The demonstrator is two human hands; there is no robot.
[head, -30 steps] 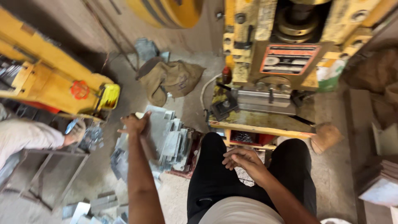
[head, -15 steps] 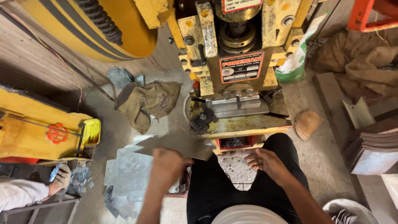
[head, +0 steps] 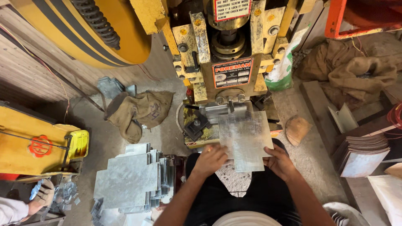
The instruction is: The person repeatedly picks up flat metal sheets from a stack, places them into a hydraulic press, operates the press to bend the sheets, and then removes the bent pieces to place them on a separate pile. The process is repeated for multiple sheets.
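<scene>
Galvanized sheet (head: 245, 140) hides the press bed (head: 209, 125); both hands (head: 245, 159) grip it.

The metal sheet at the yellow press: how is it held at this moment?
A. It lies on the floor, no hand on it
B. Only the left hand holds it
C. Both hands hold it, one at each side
C: the left hand grips the near-left edge of the metal sheet and the right hand its right corner.

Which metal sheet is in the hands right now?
The single sheet at the yellow press, gripped by left hand and right hand; the others lie stacked on the floor.
</scene>
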